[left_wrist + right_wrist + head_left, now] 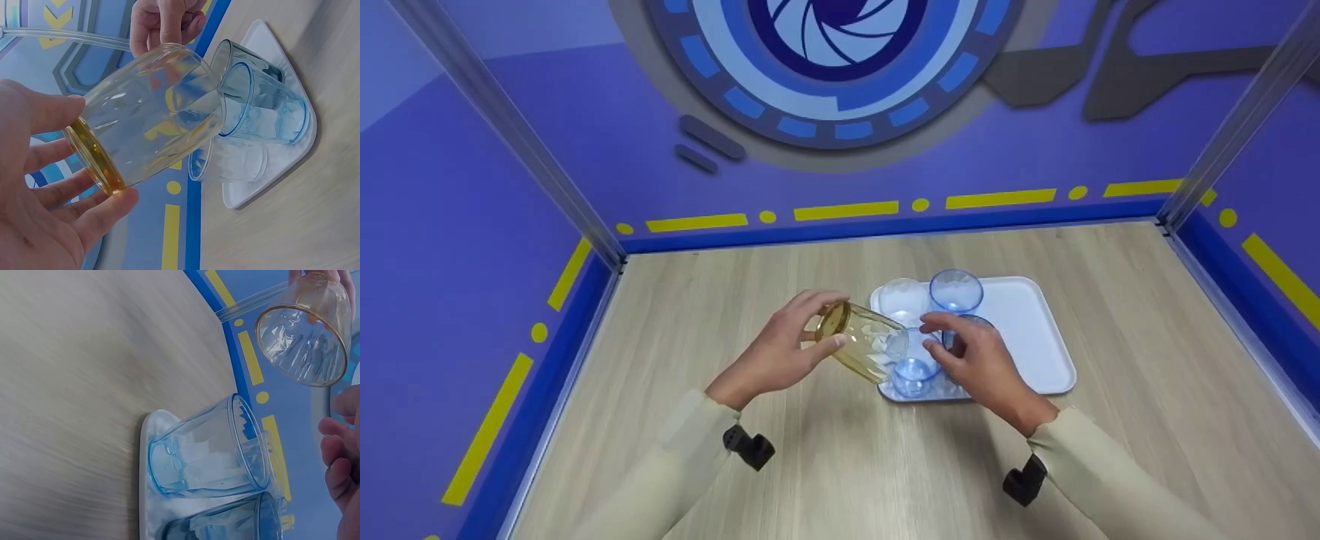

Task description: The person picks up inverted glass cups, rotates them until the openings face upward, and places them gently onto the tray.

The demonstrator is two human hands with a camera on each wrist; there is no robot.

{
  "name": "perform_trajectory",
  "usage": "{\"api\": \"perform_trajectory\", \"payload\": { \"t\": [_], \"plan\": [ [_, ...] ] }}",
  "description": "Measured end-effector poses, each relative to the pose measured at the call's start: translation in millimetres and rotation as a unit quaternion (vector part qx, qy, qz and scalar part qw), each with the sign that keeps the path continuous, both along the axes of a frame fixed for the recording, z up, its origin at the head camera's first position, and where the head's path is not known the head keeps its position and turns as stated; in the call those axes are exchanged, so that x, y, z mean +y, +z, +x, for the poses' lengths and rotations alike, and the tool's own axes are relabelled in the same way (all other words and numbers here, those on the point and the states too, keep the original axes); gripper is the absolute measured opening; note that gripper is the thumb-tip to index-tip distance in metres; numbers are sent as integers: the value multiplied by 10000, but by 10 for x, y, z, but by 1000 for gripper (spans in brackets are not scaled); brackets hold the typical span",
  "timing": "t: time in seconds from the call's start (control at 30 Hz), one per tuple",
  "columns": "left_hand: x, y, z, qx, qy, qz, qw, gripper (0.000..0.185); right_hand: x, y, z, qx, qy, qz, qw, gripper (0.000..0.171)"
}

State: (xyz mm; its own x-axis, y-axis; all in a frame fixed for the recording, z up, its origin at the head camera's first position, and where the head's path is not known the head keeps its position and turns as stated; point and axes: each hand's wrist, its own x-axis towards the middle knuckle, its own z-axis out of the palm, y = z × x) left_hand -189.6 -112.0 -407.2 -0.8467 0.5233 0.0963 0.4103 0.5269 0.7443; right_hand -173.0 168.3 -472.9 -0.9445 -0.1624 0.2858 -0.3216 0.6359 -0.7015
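Left hand (pixel 776 352) is gripping the amber glass (pixel 864 341) near its base, thumb and fingers curled round it. The glass is tilting on its side, mouth pointing toward the tray (pixel 1035 330), held in the air above the tray's near-left corner. It's clear and smooth-walled, a yellow tint thickest at the bottom rim, widening slightly toward the mouth.

Right hand (pixel 979 364) is hovering over the tray's near edge, fingers loosely spread and gripping nothing, fingertips just beside the blue glasses.

Tray is white, glossy plastic, rectangular with rounded corners and a raised lip. It's sitting right of centre on the worktop (pixel 735 487). Standing upright on its left half: a pale blue tumbler (pixel 956 290) at the far side, a near-colourless one (pixel 905 300) beside it, another blue one (pixel 913 373) at the near-left corner. A fourth blue glass is showing partly behind the right hand. The tumblers are transparent with faceted lower walls.

Worktop is light wood-grain laminate, matte. Purple walls are enclosing it on three sides, with a blue skirting band, yellow dash-and-dot striping, and a big blue-white circular graphic on the back wall. Aluminium posts are standing at both far corners.
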Motion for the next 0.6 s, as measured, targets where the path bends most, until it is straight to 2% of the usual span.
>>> {"api": "perform_trajectory", "payload": {
  "t": [0.6],
  "plan": [
    [51, -9, -9, -527, -63, 499, 9973, 45, -87, 50, 45, 661, 138, -7, 9977, 31]
  ]
}}
